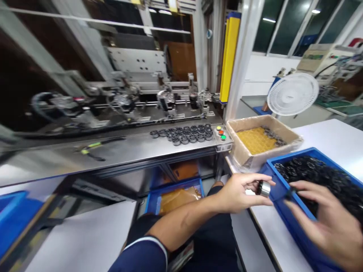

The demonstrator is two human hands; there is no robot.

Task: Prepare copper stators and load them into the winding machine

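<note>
My left hand (238,194) reaches out to the right, thumb and fingers closed around a silver metal ring with a dark inside (264,188). Just beside it, my right hand (326,215) pinches a small black part (290,193), blurred by motion, over the near edge of a blue bin (300,153). The two held pieces are apart. Many black round parts (320,173) fill that bin, below and behind my right hand.
Rows of dark round parts (190,134) stand on the steel machine ledge, left of a button box (222,138). A cardboard box (241,151) holds yellowish sheet and several metal parts. A white fan (293,94) stands behind it. Pliers-like tools (92,149) lie left.
</note>
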